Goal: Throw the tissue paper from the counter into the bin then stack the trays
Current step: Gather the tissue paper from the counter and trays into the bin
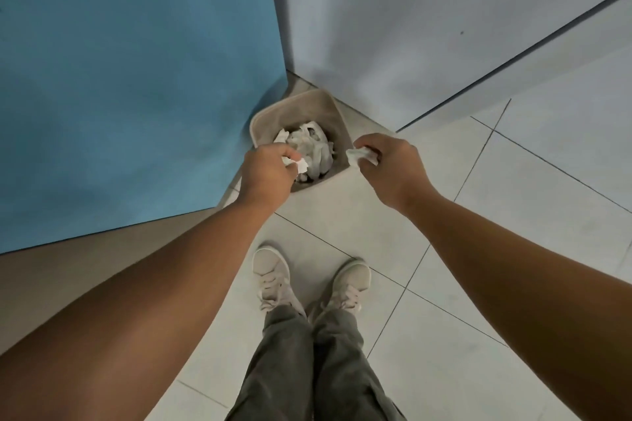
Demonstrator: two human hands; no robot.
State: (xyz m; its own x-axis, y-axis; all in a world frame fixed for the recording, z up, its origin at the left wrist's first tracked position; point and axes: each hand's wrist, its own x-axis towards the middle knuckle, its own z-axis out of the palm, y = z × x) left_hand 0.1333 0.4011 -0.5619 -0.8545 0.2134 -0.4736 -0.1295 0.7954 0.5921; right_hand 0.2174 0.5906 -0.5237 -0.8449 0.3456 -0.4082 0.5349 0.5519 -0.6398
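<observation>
- Bin [307, 109] stood on the floor [444, 249], set into the corner between a blue panel [136, 79] and a white wall [410, 27]. Its mouth was open and faced up.
- A heap of crumpled tissue [313, 147] lay inside the bin, below the rim.
- Left hand [268, 174] hung over the bin's near-left rim. Its fingers [284, 151] were curled, pinching the left tissue [297, 163].
- Left tissue: a small crumpled wad with no clear long axis. A torn corner stuck out to the right, toward the bin's centre.
- Right hand [390, 167] hung at the bin's right corner. Its fingers [367, 142] were curled over the right tissue [359, 155], gripping it.
- Right tissue: a longer wad, its long axis running left to right and dipping slightly at the right end. The free left end pointed at the bin and overlapped its right rim in the view.
- Whether either wad touched the rim could not be told.
- Edges: the panel was just beside the bin on the left, and the wall was close behind it.
- Open floor lay to the bin's right and on its near side. The shoes [273, 277] stood well apart from the bin.
</observation>
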